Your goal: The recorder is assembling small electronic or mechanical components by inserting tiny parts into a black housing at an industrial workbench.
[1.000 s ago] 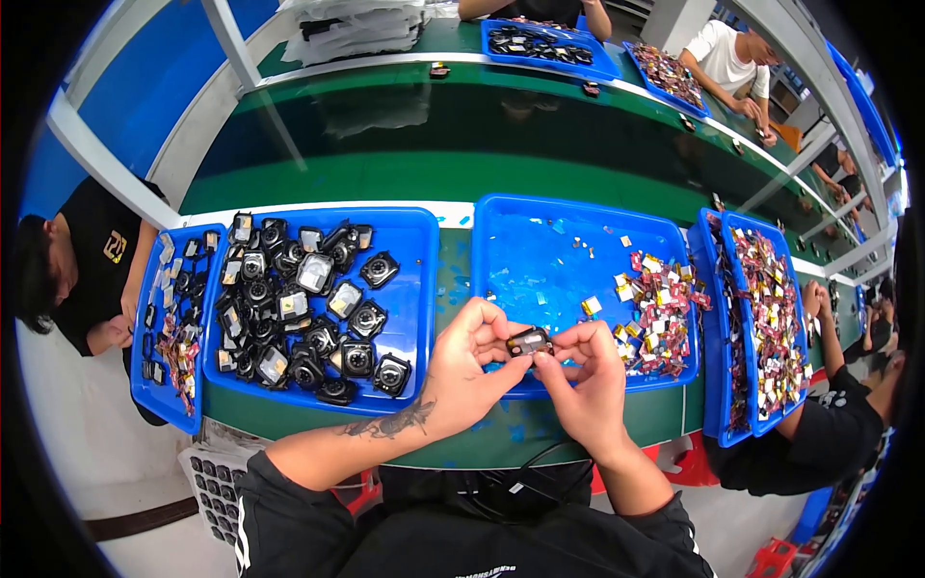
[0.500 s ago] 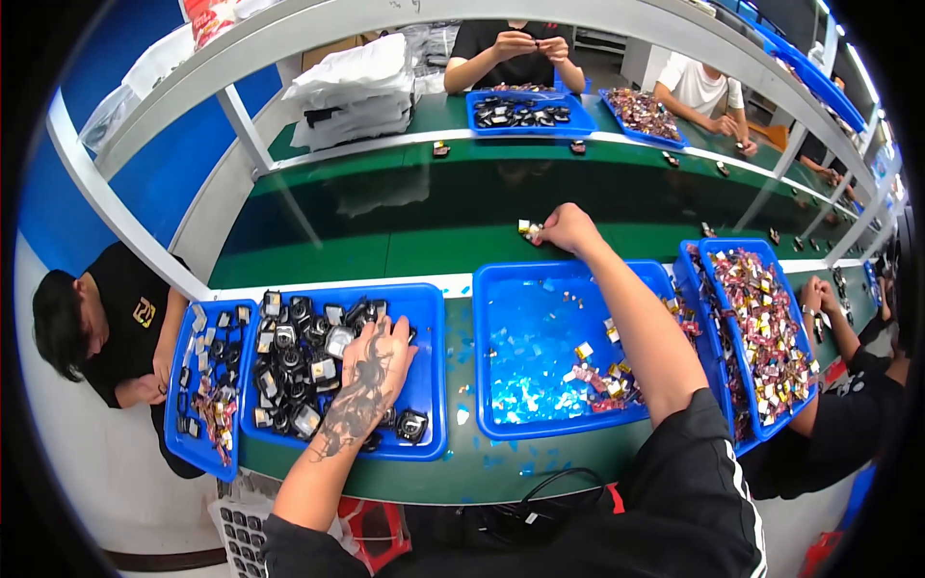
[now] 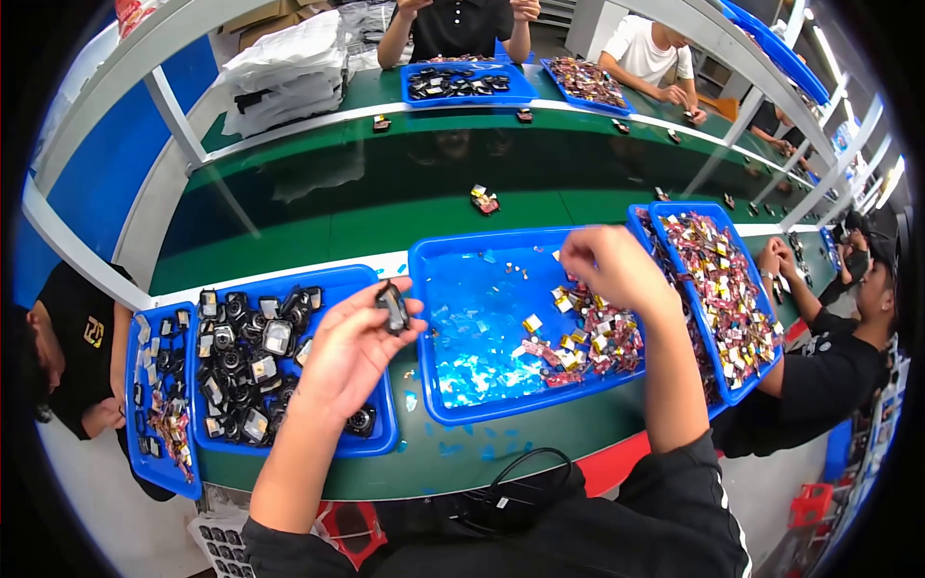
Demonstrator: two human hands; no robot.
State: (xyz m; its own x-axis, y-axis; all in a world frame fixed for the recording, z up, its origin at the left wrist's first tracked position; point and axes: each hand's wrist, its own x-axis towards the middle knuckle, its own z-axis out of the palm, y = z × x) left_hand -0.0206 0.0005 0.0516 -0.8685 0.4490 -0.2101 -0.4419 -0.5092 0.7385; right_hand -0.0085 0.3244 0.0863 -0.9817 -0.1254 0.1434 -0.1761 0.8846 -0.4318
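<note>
My left hand (image 3: pixel 349 349) holds a small black housing part (image 3: pixel 392 306) between thumb and fingertips, raised over the right edge of a blue tray (image 3: pixel 371 445) full of several black housing parts. My right hand (image 3: pixel 609 268) hovers with curled fingers over the pile of small red, gold and silver pieces (image 3: pixel 590 337) in the middle blue tray (image 3: pixel 453 409); I cannot see anything in it. One assembled piece (image 3: pixel 484 199) lies on the green conveyor belt (image 3: pixel 337 207) beyond the trays.
Another blue tray (image 3: pixel 761 371) of mixed small pieces stands to the right, next to a seated person (image 3: pixel 833 356). A person (image 3: pixel 77 337) sits at the left by a narrow blue tray (image 3: pixel 145 462). Across the belt, other people work at blue trays (image 3: pixel 462 85). A black cable (image 3: pixel 525 472) lies at the near edge.
My left hand has lifted a black housing part out of the left tray. My right hand has drawn back from the belt, where the assembled piece now lies, to the middle tray.
</note>
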